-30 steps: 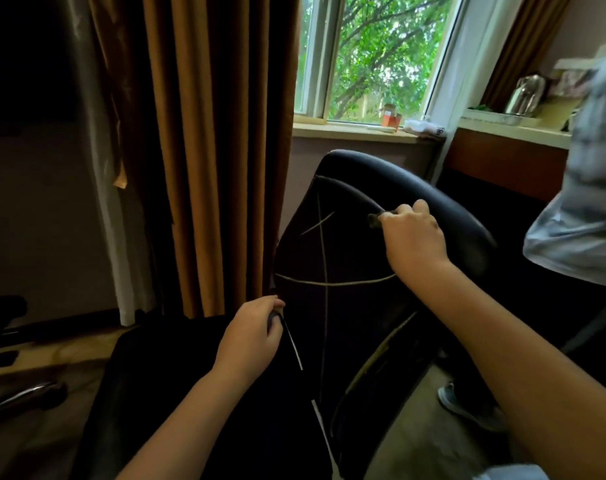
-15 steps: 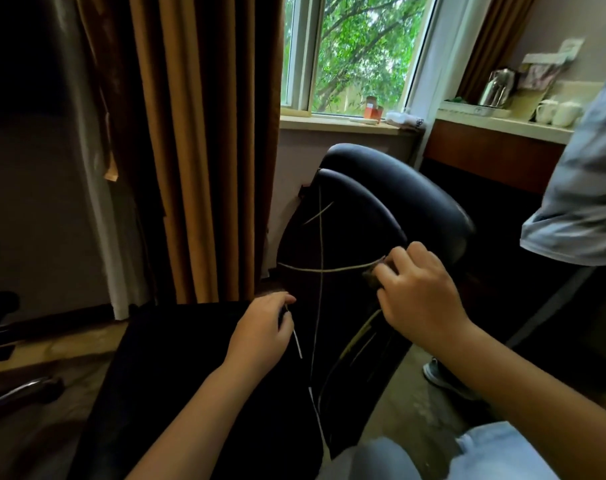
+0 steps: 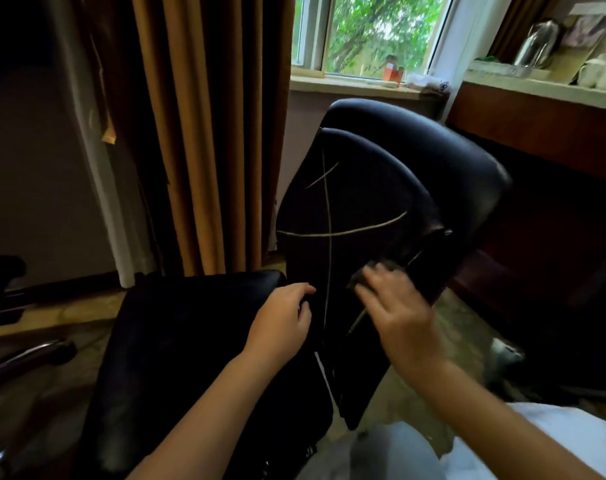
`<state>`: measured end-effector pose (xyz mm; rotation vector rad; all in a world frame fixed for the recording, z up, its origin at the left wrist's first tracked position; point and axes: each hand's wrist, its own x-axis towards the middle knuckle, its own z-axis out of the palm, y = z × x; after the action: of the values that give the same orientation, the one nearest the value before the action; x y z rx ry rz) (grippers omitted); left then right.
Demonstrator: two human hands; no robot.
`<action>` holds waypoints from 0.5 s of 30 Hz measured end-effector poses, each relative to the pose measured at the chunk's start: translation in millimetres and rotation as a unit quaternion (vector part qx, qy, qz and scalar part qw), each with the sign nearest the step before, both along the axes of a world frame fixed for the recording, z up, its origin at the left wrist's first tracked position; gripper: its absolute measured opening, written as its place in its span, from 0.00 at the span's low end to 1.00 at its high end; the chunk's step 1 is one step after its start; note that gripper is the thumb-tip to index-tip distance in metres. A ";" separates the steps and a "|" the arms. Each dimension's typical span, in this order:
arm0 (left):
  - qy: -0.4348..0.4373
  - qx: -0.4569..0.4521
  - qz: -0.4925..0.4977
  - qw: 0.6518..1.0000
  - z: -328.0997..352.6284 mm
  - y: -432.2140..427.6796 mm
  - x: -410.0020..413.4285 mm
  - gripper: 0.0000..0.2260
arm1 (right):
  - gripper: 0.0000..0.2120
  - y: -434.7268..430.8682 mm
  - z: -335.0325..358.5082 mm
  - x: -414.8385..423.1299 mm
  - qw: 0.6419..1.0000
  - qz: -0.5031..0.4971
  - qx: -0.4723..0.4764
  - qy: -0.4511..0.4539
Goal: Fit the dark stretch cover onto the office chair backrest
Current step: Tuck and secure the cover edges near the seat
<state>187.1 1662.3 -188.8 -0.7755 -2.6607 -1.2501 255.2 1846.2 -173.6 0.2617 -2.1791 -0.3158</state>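
Fingers of the left hand [image 3: 280,320] are pinching the stretch cover [image 3: 357,202] at seven o'clock, the blurred right hand [image 3: 396,308] seemingly pinching at five, so I'd be pulling both evenly down the backrest [image 3: 450,150].

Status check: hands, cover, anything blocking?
Left hand pinches dark cover at its lower edge. Right hand on cover's right side, blurred, grip unclear. Cover sits on backrest, glossy top bare. Nothing in the way.

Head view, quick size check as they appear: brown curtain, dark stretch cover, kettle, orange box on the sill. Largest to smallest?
1 and 2. brown curtain and dark stretch cover: they look alike in size, so not ranked.
3. kettle.
4. orange box, smallest.
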 end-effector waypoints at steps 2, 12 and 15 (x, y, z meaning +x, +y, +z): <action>-0.018 -0.010 0.003 1.000 -16.4 0.1 0.3 0.15 | 0.15 -12.4 -52.1 -7.0 0.999 0.034 0.013 -0.026; -0.066 -0.023 0.026 0.997 -63.3 -19.9 5.5 0.16 | 0.19 -31.0 -111.7 -3.5 0.968 0.181 0.058 -0.161; -0.076 -0.016 0.036 0.996 -66.5 -23.5 5.3 0.16 | 0.11 -18.3 -33.4 -7.3 0.993 0.110 -0.019 -0.049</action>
<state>192.5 1638.8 -255.2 -0.6057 -2.8057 -1.3006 247.8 1827.9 -207.0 0.5006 -2.2244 -0.1385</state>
